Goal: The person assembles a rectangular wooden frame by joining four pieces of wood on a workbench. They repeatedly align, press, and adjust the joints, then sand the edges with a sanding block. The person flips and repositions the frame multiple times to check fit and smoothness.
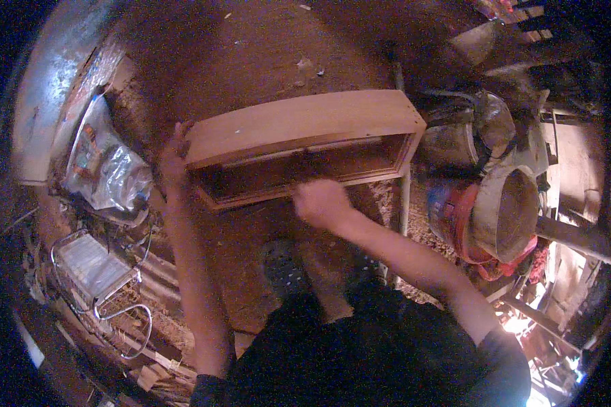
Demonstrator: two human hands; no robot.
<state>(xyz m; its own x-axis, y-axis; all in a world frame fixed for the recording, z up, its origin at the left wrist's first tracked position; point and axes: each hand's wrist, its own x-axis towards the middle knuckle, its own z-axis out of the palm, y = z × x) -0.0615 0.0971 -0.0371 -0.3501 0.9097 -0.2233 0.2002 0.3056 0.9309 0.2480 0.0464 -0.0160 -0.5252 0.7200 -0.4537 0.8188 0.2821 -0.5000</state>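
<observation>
A long, shallow wooden box [305, 121], open on the side toward me, lies crosswise in front of me. Its pale plank side faces up, and a grooved inner edge runs round the dark hollow. My left hand [173, 163] grips the box's left end, with the fingertips reaching along its far corner. At the middle of the box's near edge is my right hand [324, 205], closed like a fist, knuckles up. Whatever its fingers hold, if anything, is hidden beneath the hand.
A brown work surface [251, 54] lies under the box. Clear plastic sheeting [115, 169] and a metal-framed chair [91, 264] are on the left. To the right stand a red bucket [455, 217], a round pale container [506, 214] and cluttered vessels [455, 139]. Wood scraps [153, 374] lie lower left.
</observation>
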